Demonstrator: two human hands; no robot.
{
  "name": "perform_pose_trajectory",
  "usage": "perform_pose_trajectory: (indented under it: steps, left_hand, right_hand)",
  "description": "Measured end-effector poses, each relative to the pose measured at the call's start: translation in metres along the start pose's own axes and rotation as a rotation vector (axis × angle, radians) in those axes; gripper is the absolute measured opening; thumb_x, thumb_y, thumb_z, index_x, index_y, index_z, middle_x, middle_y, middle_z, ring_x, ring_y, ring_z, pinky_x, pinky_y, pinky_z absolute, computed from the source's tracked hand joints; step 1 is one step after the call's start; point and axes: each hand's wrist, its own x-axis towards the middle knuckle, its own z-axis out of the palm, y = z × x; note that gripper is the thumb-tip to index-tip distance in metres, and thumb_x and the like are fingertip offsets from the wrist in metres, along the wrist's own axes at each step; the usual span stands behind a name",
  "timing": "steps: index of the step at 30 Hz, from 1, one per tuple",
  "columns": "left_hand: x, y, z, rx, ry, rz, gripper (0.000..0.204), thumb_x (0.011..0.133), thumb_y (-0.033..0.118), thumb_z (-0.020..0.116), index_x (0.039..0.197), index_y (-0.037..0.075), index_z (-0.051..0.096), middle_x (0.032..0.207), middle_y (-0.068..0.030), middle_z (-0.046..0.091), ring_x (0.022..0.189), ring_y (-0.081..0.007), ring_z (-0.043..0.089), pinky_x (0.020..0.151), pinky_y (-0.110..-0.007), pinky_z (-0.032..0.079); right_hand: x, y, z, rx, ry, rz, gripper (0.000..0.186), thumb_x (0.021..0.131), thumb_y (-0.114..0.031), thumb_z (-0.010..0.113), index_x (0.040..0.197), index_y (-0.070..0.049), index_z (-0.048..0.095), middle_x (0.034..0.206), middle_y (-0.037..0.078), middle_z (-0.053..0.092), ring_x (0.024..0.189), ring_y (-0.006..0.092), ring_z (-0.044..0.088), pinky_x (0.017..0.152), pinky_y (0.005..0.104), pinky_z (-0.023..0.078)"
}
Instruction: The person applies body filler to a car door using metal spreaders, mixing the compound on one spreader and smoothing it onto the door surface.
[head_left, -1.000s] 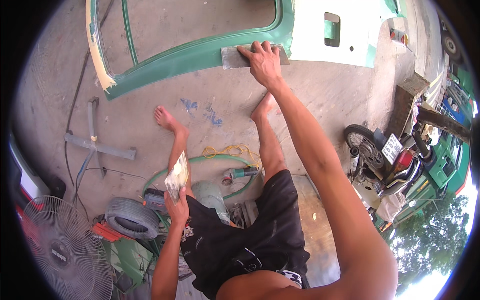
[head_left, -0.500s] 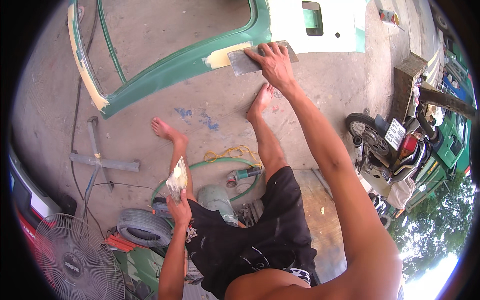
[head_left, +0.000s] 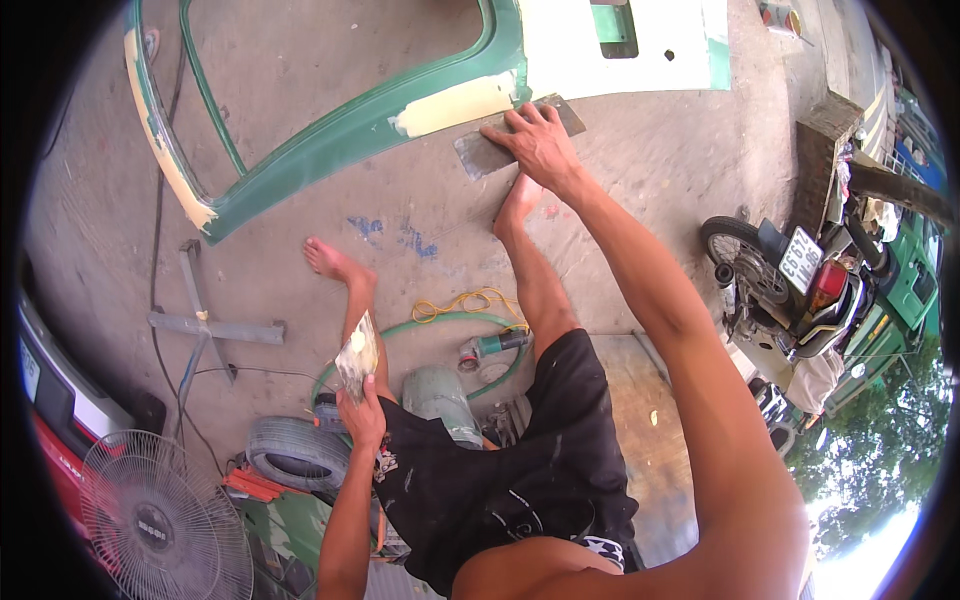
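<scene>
In an open workshop, a worker's right hand grips one wide scraper, fingers spread over its back, just beside one green vehicle panel beyond the worker's feet; whether blade and panel touch, I cannot tell. The left hand is closed around one smaller plate bearing cream paste. Three pale areas show: one edge strip, one smooth patch and one broad section. Much of the curved lower band remains bare green, so coverage looks partial. One fan, one grinder and one motorbike stand nearby.
</scene>
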Motion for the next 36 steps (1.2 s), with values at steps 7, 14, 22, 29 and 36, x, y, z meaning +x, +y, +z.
perform_pose_trajectory:
  steps: [7,14,22,29,36]
  left_hand:
    - [-0.001,-0.003,0.000,-0.047,0.023,-0.048,0.049,0.102,0.039,0.049,0.112,-0.006,0.066,0.105,-0.0270,0.065,0.103,-0.0454,0.054,0.091,-0.054,0.039]
    - [0.001,0.006,-0.001,0.035,-0.041,-0.063,0.053,0.104,0.044,0.045,0.114,-0.004,0.065,0.112,-0.0288,0.063,0.106,-0.0475,0.055,0.094,-0.053,0.039]
    - [-0.001,-0.001,0.009,0.064,0.048,-0.041,0.049,0.102,0.040,0.050,0.108,-0.006,0.067,0.101,-0.0278,0.066,0.100,-0.0469,0.055,0.089,-0.054,0.039]
    - [-0.001,-0.005,0.017,0.024,0.044,-0.068,0.053,0.101,0.043,0.050,0.109,-0.007,0.066,0.104,-0.0302,0.063,0.102,-0.0476,0.054,0.089,-0.054,0.039]
    - [0.000,0.006,0.014,0.025,0.036,-0.073,0.051,0.101,0.042,0.051,0.107,-0.007,0.066,0.101,-0.0308,0.063,0.099,-0.0481,0.054,0.087,-0.055,0.039]
  right_hand:
    - [0.027,0.057,-0.017,-0.031,0.107,0.021,0.060,0.087,-0.006,0.061,0.139,-0.036,0.057,0.121,0.001,0.059,0.119,0.0198,0.051,0.097,0.0423,0.041]
    - [0.030,0.062,-0.003,-0.045,0.086,0.008,0.062,0.087,-0.006,0.062,0.140,-0.038,0.056,0.121,-0.001,0.059,0.121,0.0188,0.051,0.098,0.0419,0.040]
    - [-0.012,0.083,-0.006,-0.028,-0.013,-0.099,0.066,0.088,-0.003,0.058,0.142,-0.040,0.053,0.131,0.000,0.056,0.128,0.0207,0.048,0.109,0.0450,0.036]
    - [0.043,0.096,-0.007,-0.076,0.098,-0.118,0.069,0.088,-0.002,0.061,0.143,-0.042,0.051,0.136,-0.001,0.054,0.130,0.0201,0.047,0.111,0.0422,0.037]
    - [0.034,0.093,0.003,-0.061,0.082,-0.162,0.067,0.088,-0.005,0.061,0.144,-0.041,0.050,0.130,-0.001,0.055,0.126,0.0197,0.049,0.111,0.0428,0.037]
